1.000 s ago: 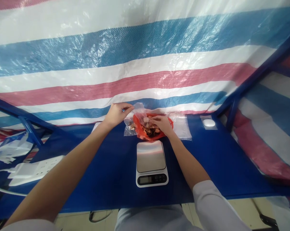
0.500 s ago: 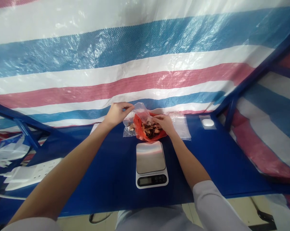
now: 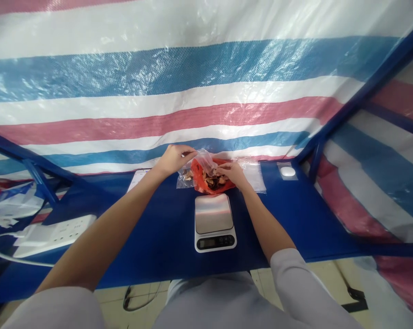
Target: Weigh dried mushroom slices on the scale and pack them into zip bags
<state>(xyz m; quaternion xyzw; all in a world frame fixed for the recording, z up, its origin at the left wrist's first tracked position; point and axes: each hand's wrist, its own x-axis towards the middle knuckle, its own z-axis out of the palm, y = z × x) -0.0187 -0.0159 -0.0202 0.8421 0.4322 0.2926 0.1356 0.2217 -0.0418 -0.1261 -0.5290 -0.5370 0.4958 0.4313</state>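
Note:
A clear plastic bag [image 3: 205, 158] stretches between my two hands, above a red bag [image 3: 200, 182]. My left hand [image 3: 175, 159] pinches its left edge with thumb and fingers. On the other side, my right hand [image 3: 232, 173] is closed on the clear bag's right part, over the red bag's mouth. Brown dried pieces [image 3: 214, 181] fill the red bag; what they are I cannot tell. Just in front of it lies a kitchen scale [image 3: 214, 217] with a bare metal plate. Another clear bag [image 3: 186, 179] with some of the dried pieces rests to the left of the red bag.
Flat clear bags [image 3: 256, 177] lie right of my right hand. Farther right is a white oval object [image 3: 288, 172] on a small bag. A phone [image 3: 136, 178] is partly behind my left forearm. A power strip [image 3: 60, 233] with its cable sits at left. Striped sheeting [image 3: 179, 105] hangs behind.
The camera view has shifted slightly, so the table appears higher. Both hands keep hold of the clear bag, which sits a little lower against the red bag.

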